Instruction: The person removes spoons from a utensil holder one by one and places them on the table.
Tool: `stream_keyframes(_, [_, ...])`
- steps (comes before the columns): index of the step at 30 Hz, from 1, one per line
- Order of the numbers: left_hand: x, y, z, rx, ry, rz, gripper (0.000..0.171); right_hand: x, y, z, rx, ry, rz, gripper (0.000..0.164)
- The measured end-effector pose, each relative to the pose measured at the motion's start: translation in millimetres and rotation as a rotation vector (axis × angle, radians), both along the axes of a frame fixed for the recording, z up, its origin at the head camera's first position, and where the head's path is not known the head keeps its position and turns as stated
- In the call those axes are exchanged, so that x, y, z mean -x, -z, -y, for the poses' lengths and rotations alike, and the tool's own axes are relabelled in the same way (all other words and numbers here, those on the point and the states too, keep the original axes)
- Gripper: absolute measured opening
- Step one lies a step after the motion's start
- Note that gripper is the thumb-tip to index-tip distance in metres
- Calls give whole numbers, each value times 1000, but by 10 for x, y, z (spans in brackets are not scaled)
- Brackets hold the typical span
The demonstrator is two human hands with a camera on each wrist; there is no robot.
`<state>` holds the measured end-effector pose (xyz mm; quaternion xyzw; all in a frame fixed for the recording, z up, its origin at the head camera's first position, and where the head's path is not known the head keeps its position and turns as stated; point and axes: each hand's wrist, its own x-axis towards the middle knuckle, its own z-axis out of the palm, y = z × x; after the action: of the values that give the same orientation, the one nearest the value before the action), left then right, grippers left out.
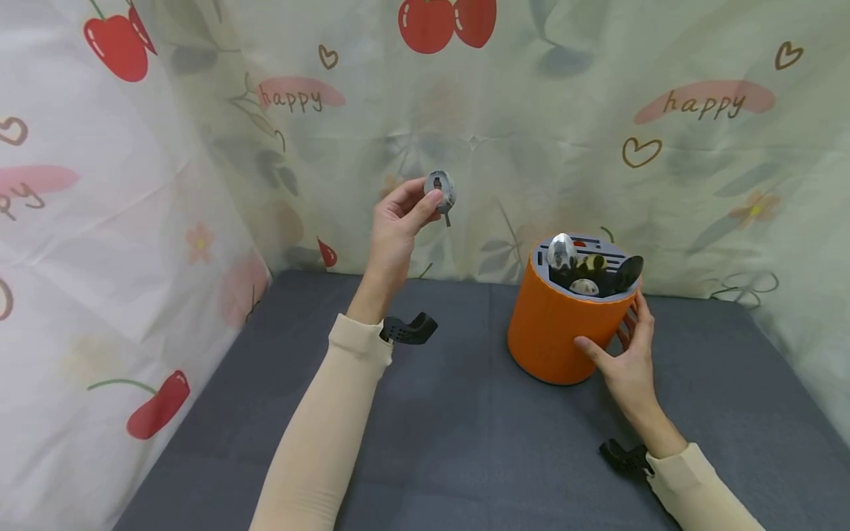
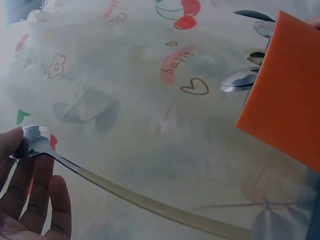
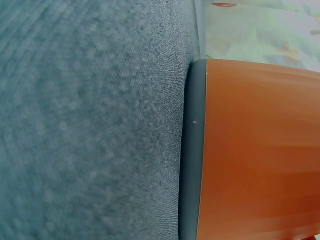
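Cherry-print cloth point(image 1: 358, 147) backs the bench point(image 1: 465, 442); left fingers point(image 1: 403, 194) pinch a spoon point(image 2: 145, 202) by its bowl, right fingers point(image 1: 643, 321) clasp the orange holder point(image 1: 561, 332), best braced steady, I'd say.

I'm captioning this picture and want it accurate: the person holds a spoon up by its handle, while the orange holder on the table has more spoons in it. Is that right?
Not quite: the spoon is held by its bowl, with the handle extending free, as the left wrist view shows. The orange holder on the table does have more spoons in it.
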<state>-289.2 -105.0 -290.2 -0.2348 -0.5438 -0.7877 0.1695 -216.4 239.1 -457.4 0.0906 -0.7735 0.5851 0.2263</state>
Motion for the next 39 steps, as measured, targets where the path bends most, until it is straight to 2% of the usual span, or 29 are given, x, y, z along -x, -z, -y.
stream_keyframes(9, [-2,94,204,38,-11,52,14,4,-1,5,-2,6,0,107])
stream_keyframes(17, [-3,203,266,89,-33,101,17,-5,-13,13,-6,6,2,106])
stream_keyframes(24, [28,371,236,116,-16,146,21,-2,-7,5,-5,17,14,105])
stream_keyframes(32, [24,621,211,220,23,276,28,1,-11,4,-6,14,11,105])
stream_keyframes(39, [-6,814,175,249,42,363,31,-5,-7,2,-9,15,12,106])
